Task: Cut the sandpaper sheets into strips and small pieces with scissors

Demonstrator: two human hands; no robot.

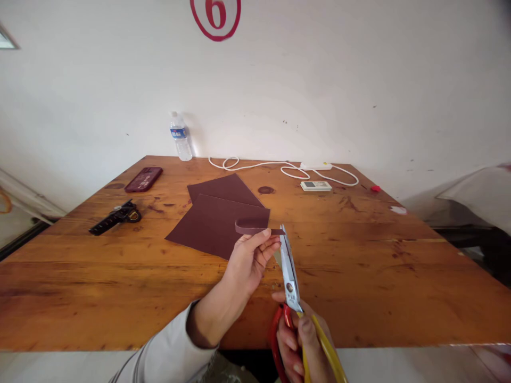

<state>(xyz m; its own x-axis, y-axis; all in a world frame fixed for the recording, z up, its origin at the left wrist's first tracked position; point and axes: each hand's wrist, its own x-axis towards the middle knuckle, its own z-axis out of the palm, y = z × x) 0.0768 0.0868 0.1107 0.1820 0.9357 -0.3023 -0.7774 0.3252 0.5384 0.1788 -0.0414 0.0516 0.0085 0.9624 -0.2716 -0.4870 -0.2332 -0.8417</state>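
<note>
My left hand [251, 255] pinches a narrow dark maroon strip [249, 230] between thumb and fingers; the strip's left end curls upward. Its right end reaches the tips of the scissors [290, 274]. My right hand [305, 340] is wrapped round the scissors' handles, one red and one yellow, with the blades pointing up and nearly together. Behind my left hand, two maroon sheets [211, 223] lie overlapping on the wooden table [359, 292].
On the left are a dark red phone [143, 180] and a black strapped object [115, 217]. A water bottle [181, 139] stands by the wall. At the back lie a white cable [259, 166], a power strip [316, 166] and a white remote [316, 186]; a red scrap [376, 189] is farther right.
</note>
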